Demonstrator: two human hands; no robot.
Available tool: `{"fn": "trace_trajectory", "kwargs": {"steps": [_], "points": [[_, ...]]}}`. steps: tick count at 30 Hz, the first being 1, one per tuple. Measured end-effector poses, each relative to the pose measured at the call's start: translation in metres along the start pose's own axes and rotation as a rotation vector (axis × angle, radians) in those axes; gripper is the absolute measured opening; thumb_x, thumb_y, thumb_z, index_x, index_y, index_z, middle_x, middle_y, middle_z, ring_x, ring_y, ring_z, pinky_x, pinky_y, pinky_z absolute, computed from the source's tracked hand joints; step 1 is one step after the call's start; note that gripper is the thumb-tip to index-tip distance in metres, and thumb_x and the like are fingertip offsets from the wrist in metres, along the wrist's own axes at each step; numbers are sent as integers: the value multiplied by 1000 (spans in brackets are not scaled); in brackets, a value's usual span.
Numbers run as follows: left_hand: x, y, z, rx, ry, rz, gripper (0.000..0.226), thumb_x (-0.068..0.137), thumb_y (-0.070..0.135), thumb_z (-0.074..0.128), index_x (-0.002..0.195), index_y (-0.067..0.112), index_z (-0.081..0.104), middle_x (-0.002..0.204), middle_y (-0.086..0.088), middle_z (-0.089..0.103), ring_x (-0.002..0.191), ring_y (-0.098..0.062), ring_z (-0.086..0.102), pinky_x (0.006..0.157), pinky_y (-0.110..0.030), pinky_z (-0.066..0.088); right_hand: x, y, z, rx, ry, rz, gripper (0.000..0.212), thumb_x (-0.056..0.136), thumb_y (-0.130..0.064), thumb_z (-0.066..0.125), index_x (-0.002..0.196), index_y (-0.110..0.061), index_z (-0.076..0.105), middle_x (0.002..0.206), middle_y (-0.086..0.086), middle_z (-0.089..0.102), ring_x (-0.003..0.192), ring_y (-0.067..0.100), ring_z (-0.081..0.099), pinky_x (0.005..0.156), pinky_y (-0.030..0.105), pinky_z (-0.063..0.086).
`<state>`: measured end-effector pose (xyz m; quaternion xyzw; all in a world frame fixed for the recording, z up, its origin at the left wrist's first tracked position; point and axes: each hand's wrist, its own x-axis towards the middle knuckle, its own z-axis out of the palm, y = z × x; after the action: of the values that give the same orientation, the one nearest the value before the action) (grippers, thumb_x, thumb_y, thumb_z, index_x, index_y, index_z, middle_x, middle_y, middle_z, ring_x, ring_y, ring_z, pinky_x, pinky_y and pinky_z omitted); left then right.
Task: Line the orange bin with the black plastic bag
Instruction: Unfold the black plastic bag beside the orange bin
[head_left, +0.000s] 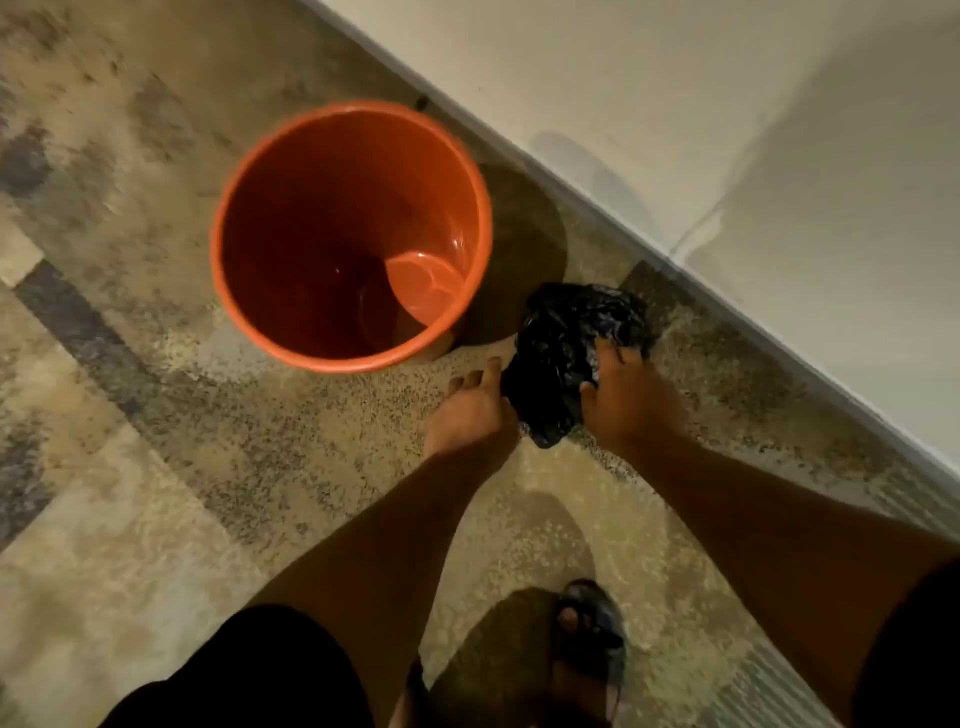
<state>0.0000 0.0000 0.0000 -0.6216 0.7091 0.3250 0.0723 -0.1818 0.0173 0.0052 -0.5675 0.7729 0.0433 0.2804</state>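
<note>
The crumpled black plastic bag (569, 358) sits bunched between both hands, just right of the orange bin (350, 234) (unlined). The right hand (626, 400) clutches it; the left hand (470, 410) seems merely touching.

Floor (156, 467) was speckled terrazzo, beige w/ darker grey patches & a dark strip at left. Pale plain wall (675, 104) ran diagonally across upper right, w/ a light skirting (727, 306) along its base. Lighting dim, warm.

The bag (566, 353) lies on the floor (156, 467) right of the bin (291, 218), between both hands, near the wall (727, 130).
</note>
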Motion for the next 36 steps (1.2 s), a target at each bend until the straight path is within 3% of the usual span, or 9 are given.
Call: {"fn": "trace_trajectory", "kwargs": {"steps": [8,10,13,17,21,26,29,31,36], "points": [[18,-33,65,-141,35,-91,78,95,37,54,158,15,14,165,-12,20,148,-39,22,116,-50,28,22,16,52,20,-84,92,60,96,-37,58,146,-13,37,144,18,46,121,43,55,92,49,49],[25,-32,72,-239,32,-143,73,93,32,57,155,13,24,155,-16,39,138,-41,36,110,-51,37,26,19,59,21,-60,123,47,95,-34,58,136,-12,49,133,18,54,115,42,58,89,46,50],[28,-27,77,-279,90,-162,37,94,25,53,129,12,57,121,-16,67,109,-36,59,86,-41,50,29,27,70,73,3,85,20,95,-17,52,106,-11,68,109,17,68,95,38,64,78,40,53],[14,-23,72,-317,204,-132,27,100,24,48,111,5,65,111,-16,64,102,-31,59,80,-38,47,29,35,70,211,-4,104,17,97,-21,48,99,-13,63,88,11,69,83,34,63,68,36,46],[-3,-10,47,-552,284,-23,14,98,22,51,95,10,57,89,-10,66,80,-25,63,65,-33,47,31,23,64,393,-17,224,50,96,-46,54,133,-12,51,122,17,65,112,40,61,84,39,45],[-17,11,20,-1015,30,-82,14,87,1,65,81,11,57,71,-2,63,61,-7,62,57,-25,50,27,-14,52,956,-118,621,77,85,-76,43,125,-12,60,118,16,63,106,37,64,88,46,55],[-32,21,11,-1156,-150,-64,19,84,-8,66,80,8,57,65,4,66,54,-2,63,52,-20,51,19,-23,46,1130,-152,583,37,87,-40,67,110,-11,67,110,16,67,98,38,66,86,50,58],[-45,25,8,-1106,-207,-37,15,84,-7,66,82,6,60,66,5,68,58,-5,63,55,-20,51,14,-22,40,1122,-122,542,10,88,-12,64,96,-12,68,111,22,68,96,40,66,87,51,58],[-62,31,-8,-1123,-138,-176,19,96,26,65,96,7,63,88,-9,67,83,-20,62,73,-32,49,-2,-15,11,988,-77,476,37,94,-2,43,124,-13,61,122,13,62,109,35,61,97,49,53]]}}
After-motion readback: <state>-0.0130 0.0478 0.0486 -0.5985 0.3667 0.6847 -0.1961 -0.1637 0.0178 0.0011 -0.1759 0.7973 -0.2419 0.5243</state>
